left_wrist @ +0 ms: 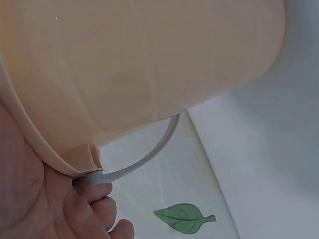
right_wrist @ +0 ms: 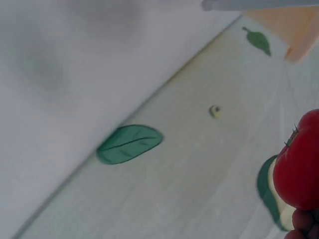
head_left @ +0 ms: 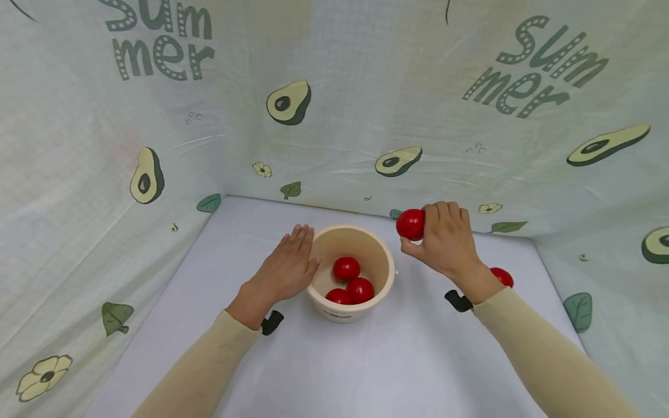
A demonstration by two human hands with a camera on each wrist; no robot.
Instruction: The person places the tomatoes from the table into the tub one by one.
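Observation:
A cream bucket [head_left: 388, 264] stands on the white table, with several red tomatoes [head_left: 346, 269] showing inside it. My left hand [head_left: 287, 264] rests against the bucket's left rim, its fingers extended and the thumb lying over the edge. From the left wrist, the fingers lie beside the bucket's grey handle [left_wrist: 149, 155]. To the right of the bucket, my right hand [head_left: 446, 241] grips a tomato [head_left: 410, 224] above the table. Its dried stem shows in the right wrist view, where the tomato [right_wrist: 301, 167] sits at the right edge.
Another tomato [head_left: 503, 277] lies on the table [head_left: 345, 371], partly hidden by the right forearm. A pale cloth [head_left: 334, 133] printed with avocados, leaves and lettering hangs around the table's back and sides.

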